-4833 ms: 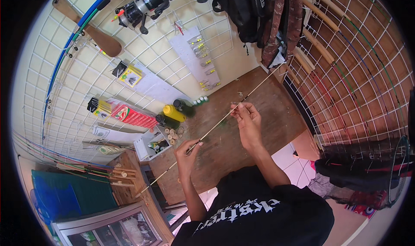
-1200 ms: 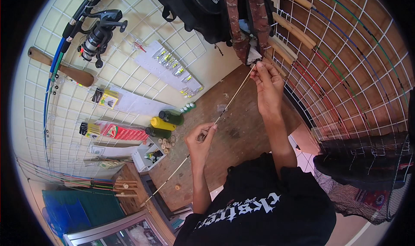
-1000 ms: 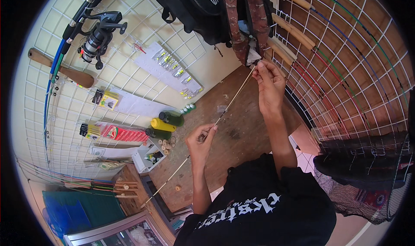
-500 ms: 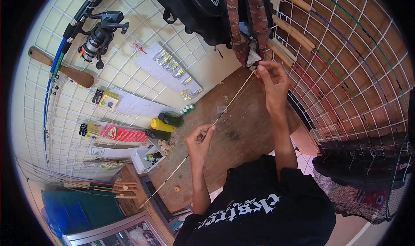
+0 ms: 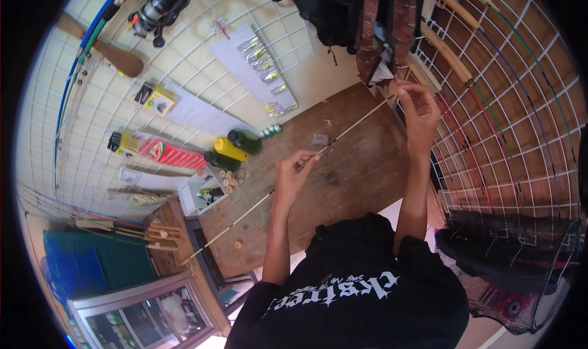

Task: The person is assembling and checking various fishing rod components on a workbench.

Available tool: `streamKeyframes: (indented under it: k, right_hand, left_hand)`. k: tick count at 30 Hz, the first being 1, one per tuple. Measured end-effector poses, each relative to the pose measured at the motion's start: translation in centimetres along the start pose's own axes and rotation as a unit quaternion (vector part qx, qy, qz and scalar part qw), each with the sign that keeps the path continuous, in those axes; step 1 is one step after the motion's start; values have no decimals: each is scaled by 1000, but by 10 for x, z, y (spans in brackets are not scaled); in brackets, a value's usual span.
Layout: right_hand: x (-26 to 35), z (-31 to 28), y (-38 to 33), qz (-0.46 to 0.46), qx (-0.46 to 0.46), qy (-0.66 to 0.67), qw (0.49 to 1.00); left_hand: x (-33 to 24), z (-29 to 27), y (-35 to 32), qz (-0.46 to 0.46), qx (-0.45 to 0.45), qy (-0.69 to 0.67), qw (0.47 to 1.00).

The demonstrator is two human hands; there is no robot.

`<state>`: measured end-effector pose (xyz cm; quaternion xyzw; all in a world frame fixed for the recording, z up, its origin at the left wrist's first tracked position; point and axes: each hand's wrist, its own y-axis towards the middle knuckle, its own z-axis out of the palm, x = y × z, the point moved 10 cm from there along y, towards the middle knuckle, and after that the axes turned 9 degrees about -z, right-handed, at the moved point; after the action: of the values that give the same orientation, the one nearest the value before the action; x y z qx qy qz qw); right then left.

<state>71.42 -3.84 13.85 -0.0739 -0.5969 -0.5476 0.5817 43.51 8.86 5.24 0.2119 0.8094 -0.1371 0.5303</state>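
Observation:
A thin, pale fishing rod (image 5: pixel 242 218) with dark bands slants across the bench, its lower left end reaching past the bench edge. My left hand (image 5: pixel 294 174) is closed around it near the middle, thumb and fingertips pressed together. At the rod's far upper right end, my right hand (image 5: pixel 421 116) has thumb and forefinger pinched at the tip, the other fingers curled loosely. Small detail between those fingertips cannot be made out. Both hands are raised over the brown wooden bench top (image 5: pixel 361 159).
Left of the bench are bottles (image 5: pixel 231 149), a white box (image 5: pixel 199 197) and several cork rings (image 5: pixel 228 178); a loose ring (image 5: pixel 239 245) lies nearer me. A backpack (image 5: pixel 334 12) hangs at the back. Rods (image 5: pixel 453 55) line the right wire grid, with a reel (image 5: pixel 162 9) upper left.
The view has shifted, so the wall and bench sit differently in it. Both hands stay on the rod, the left near its middle and the right at its tip.

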Motion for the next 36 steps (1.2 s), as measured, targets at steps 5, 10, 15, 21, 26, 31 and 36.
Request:
streamKeyframes:
  k: [5,10,15,21,26,31,36]
  right_hand:
    - [-6,-29,-4,42,-53,2,998]
    - [-1,-19,-30,58,19,-71,996]
    - [-26,0,-77,47,128,-173,975]
    - [-69,18,-145,40,301,-293,907]
    - [-95,24,-188,62,368,-294,880]
    - [-115,17,-205,103,369,-286,878]
    - [-135,12,-212,131,363,-263,884]
  left_hand:
    - [17,23,6,-27,47,49,997]
    - [33,49,11,-23,87,58,994]
    - [66,84,15,6,103,80,991]
    - [137,130,10,-77,161,147,973]
    - [165,144,-5,-40,149,144,978]
    - [174,142,-25,-22,148,123,981]
    - [146,90,-56,22,40,113,992]
